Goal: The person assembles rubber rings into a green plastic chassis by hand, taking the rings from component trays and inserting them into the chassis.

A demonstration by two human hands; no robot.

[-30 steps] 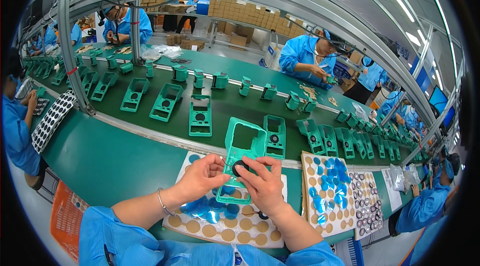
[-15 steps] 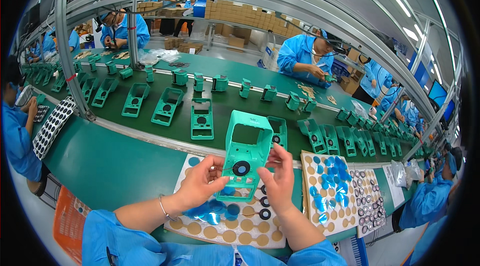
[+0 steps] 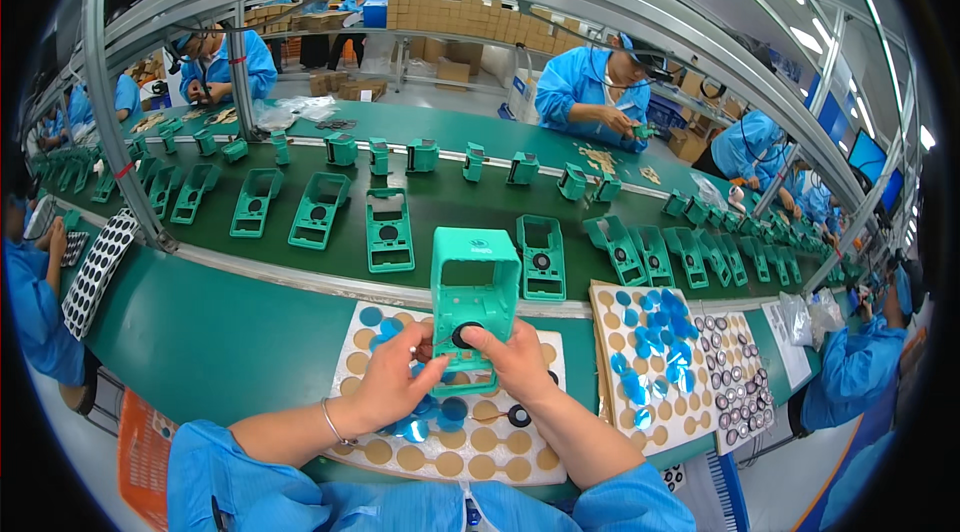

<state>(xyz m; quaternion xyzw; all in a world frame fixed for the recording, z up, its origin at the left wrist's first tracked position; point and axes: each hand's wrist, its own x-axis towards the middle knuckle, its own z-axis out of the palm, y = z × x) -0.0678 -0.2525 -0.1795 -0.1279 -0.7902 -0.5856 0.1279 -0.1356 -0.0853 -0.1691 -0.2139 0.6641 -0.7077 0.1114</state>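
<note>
While you hold it up: the green plastic housing (image 3: 474,307) stands upright above the white sheet of tan discs (image 3: 452,437), just short of the belt's near edge.
Left hand: your left hand (image 3: 392,384) closes finger and thumb narrowly at the housing's lower left, at about 8 o'clock from its round hole; it looks to be pinching the edge, though something small could sit between the fingertips.
Right hand: your right hand (image 3: 517,360) wraps the lower right side, thumb lying at the black ring (image 3: 465,336) in the round hole.
Doing it well: keep the housing steady with the right, press the ring evenly around its rim, and check that it sits flush.
Supplies: blue round films (image 3: 430,417) lie under your hands; a loose black ring (image 3: 518,416) waits at 5 o'clock from the housing.
Hidden: your hands cover the housing's bottom end and its far side.
Hard to make out: whether the ring is fully seated; the second sheet of blue films (image 3: 645,362) at 3 o'clock is bent by the lens.
</note>
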